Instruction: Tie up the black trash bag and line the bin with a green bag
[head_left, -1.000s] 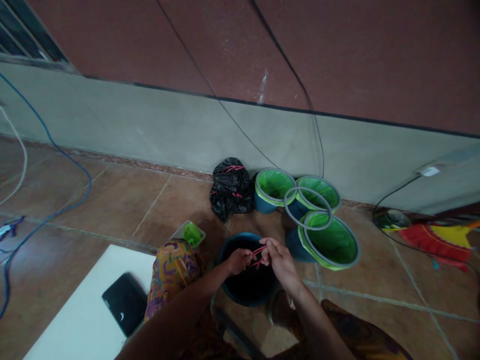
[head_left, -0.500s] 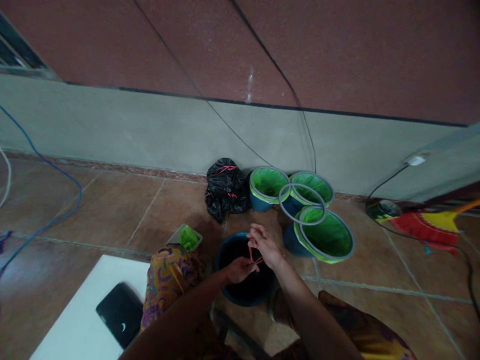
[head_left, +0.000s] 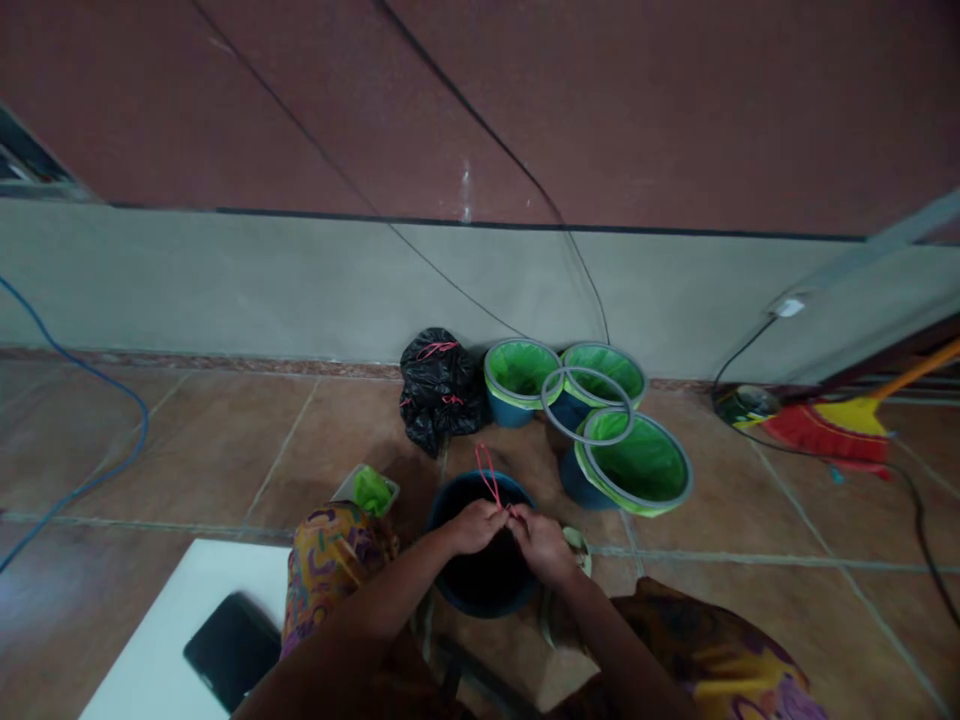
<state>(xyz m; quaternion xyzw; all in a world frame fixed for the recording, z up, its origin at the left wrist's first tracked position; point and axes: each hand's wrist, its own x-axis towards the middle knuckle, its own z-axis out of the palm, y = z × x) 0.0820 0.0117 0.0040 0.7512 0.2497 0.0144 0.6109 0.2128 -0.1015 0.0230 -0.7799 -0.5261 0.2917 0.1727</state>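
Observation:
Pink string (head_left: 489, 474) is pinched between my two hands, with a loop of it standing up above the fingers. My left hand (head_left: 477, 526) is closed on it from the left. From the right, my right hand (head_left: 541, 543) grips it too, fingertips nearly touching the left ones. Both hands are over a dark blue bin (head_left: 480, 608) standing between my knees. The inside of the bin is dark, so its contents cannot be made out.
Three blue bins with green liners (head_left: 637, 460) stand by the wall, a loose grey ring (head_left: 551, 408) lying across them. Left of them sit tied black bags (head_left: 441, 385). A small tray (head_left: 346, 488) holds green plastic. A phone (head_left: 232, 650) lies on a white board (head_left: 142, 650). A red broom (head_left: 825, 435) is at right.
My right hand has come down from its raised, open pose to meet the left. The string, earlier stretched between the hands, now stands as a loop above them. The view has shifted slightly.

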